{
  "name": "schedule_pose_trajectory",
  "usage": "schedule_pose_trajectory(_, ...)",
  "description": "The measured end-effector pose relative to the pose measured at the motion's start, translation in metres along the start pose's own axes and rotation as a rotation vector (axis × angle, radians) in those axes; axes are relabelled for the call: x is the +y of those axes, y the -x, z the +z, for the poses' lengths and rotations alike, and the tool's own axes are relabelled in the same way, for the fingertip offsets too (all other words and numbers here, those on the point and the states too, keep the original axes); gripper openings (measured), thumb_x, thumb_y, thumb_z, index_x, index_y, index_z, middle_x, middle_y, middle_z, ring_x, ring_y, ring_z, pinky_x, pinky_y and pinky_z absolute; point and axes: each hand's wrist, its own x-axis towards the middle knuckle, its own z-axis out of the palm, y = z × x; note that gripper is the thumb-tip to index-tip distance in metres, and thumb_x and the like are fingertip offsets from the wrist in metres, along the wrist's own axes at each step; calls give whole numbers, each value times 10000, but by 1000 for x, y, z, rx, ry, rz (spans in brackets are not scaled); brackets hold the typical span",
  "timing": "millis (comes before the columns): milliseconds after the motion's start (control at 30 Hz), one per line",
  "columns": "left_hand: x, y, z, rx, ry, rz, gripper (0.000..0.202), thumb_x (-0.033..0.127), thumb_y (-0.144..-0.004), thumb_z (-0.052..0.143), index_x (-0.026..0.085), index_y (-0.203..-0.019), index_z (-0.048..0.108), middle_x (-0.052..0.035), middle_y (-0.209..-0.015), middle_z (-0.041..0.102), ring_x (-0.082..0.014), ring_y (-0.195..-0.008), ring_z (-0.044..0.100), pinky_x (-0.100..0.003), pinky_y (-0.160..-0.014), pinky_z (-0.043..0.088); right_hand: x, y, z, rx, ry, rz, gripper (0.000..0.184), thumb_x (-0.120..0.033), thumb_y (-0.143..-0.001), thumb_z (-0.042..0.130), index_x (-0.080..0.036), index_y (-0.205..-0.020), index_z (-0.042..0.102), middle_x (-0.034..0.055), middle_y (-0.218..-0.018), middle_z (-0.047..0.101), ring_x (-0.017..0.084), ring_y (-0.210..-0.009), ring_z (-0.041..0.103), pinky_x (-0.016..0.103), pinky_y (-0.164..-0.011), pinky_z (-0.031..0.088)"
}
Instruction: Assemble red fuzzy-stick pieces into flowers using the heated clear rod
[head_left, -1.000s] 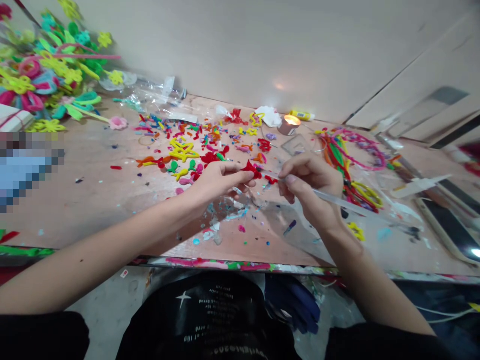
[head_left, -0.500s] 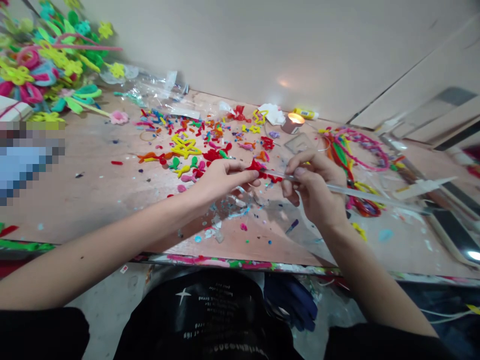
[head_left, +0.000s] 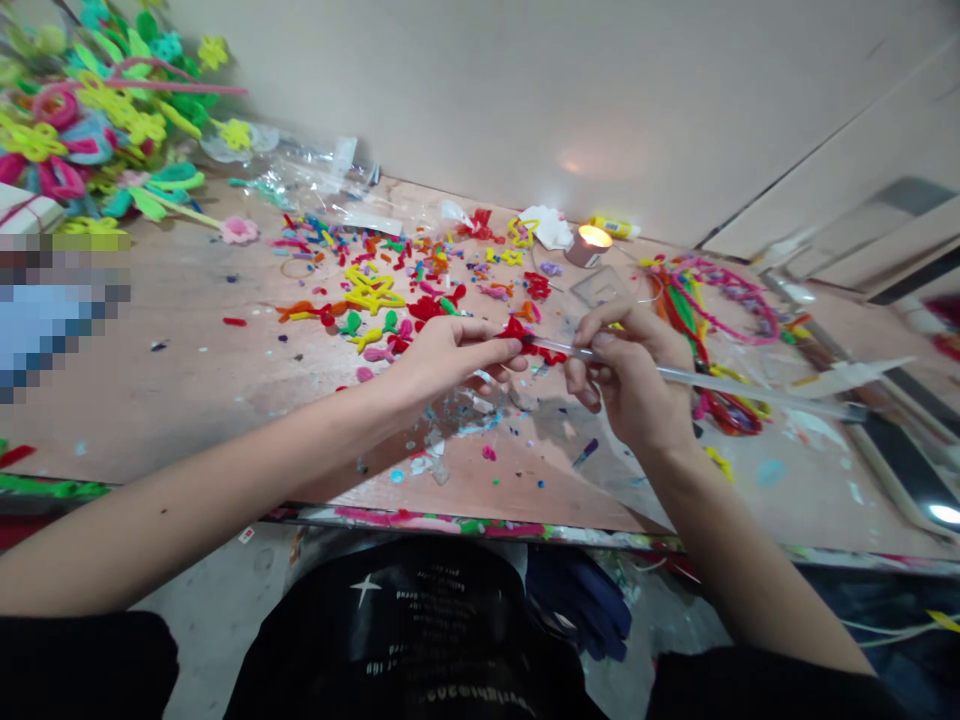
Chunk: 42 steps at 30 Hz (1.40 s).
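My left hand (head_left: pixel 442 365) is closed, pinching a small red fuzzy pipe-cleaner piece (head_left: pixel 513 330) between thumb and fingertips. My right hand (head_left: pixel 637 385) grips a long clear glue stick (head_left: pixel 739 387) between thumb and fingers. The stick's tip touches or nearly touches the red piece, and its far end slants out to the right. Beneath and behind the hands lie more red pieces (head_left: pixel 551 355). A lit candle (head_left: pixel 583 253) in a small cup burns beyond my right hand. Part of the red piece is hidden by my left fingertips.
Colourful pipe-cleaner scraps (head_left: pixel 420 255) and yellow star shapes (head_left: pixel 371 290) litter the wooden table (head_left: pixel 187 390). Finished fuzzy flowers (head_left: pixel 82 140) are heaped at the back left. On the right are a pink ring (head_left: pixel 731 275), a pipe-cleaner bundle (head_left: pixel 682 295) and a phone-like device (head_left: pixel 911 455).
Both hands keep nearly the same pose, with the glue stick still against or close to the red piece. The view has shifted very slightly.
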Motion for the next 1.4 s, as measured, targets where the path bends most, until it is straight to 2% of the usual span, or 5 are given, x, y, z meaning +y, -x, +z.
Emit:
schedule_pose_trajectory(233,0,-1,-1,-3,35,-23,102,218,-847,718,118,-837,736,-71,-871,765,-97,-702,644,-210,-593,464,-2,-1,2,23,13,-28,69,-161,-816,585,-213,-771,590,-53,-529,520,85,-385,482,205,-317,286)
schedule_pose_trajectory(600,3,4,2,24,64,-43,78,177,-855,690,123,-878,742,-68,-858,748,-94,-705,629,-208,-595,448,0,2,-4,-33,91,-81,139,-138,-876,519,-228,-815,607,-47,-536,576,84,-391,445,217,-359,296)
schedule_pose_trajectory(900,6,5,3,10,53,-32,88,186,-866,690,112,-834,725,-61,-845,731,-81,-675,595,-202,-578,430,-2,3,-5,-52,148,-111,143,-128,-864,523,-225,-807,612,-40,-542,583,97,-440,500,222,-378,304)
schedule_pose_trajectory(1400,2,0,1,50,23,-43,114,175,-861,682,135,-754,696,-33,-767,715,-67,-591,544,-214,-555,397,-5,4,-5,-102,243,-150,159,-129,-872,514,-228,-797,614,-40,-553,585,92,-435,488,248,-431,356)
